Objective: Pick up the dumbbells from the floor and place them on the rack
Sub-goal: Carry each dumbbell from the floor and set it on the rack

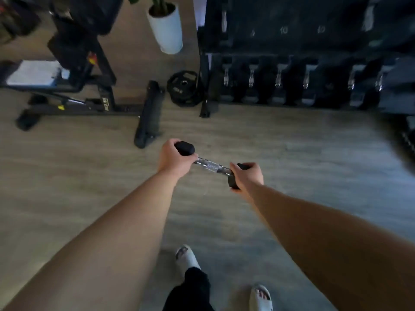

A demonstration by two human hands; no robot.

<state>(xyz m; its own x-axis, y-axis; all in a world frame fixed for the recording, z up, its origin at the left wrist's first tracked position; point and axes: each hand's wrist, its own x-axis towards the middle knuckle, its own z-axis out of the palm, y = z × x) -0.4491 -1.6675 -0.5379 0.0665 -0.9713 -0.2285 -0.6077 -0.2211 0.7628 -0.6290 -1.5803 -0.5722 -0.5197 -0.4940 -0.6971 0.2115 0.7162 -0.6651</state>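
I hold one small dumbbell (pixel 210 165) with black hex heads and a knurled chrome handle, lifted above the wooden floor at mid-frame. My left hand (pixel 173 158) grips its left head and my right hand (pixel 248 175) grips its right head. The bare handle shows between the hands. The dark dumbbell rack (pixel 292 63) stands ahead at the upper right, its lower shelf lined with several black dumbbells with chrome handles. Numbers show faintly on the upper tier. The picture is blurred.
A black weight bench (pixel 74 95) stands on the left, its foot bar (pixel 149 113) reaching toward the middle. A weight plate (pixel 183 88) leans by the rack's left post. A white plant pot (pixel 167 30) stands behind. My feet in pale slides (pixel 261 297) are below.
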